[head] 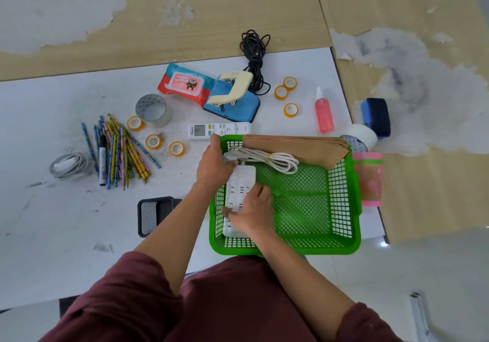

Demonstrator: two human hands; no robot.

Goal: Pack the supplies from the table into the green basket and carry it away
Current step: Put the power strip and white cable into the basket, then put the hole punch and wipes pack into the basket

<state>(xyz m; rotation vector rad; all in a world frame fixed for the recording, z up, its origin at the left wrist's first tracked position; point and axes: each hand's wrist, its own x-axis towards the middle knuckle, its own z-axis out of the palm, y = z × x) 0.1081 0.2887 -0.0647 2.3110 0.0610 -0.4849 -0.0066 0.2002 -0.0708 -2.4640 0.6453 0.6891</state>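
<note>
Maroon sleeves (127,296) frame the bottom of the view, and both forearms reach forward into the green basket (291,249). The right hand (252,213) lies on the near half of the white power strip (242,183), its fingers reaching across to the strip's left edge and curling over it. The left hand (213,166) grips the far end of the strip, where the coiled white cord (275,158) begins. The strip lies along the left wall of the basket, under both hands. Brown paper bags (304,148) lean on the far wall. The basket stands on the white table (53,222). Just beyond it lies a remote control (219,129); to the left are pencils (124,154) and small tape rolls (154,141), and farther away a pink spray bottle (324,115).
</note>
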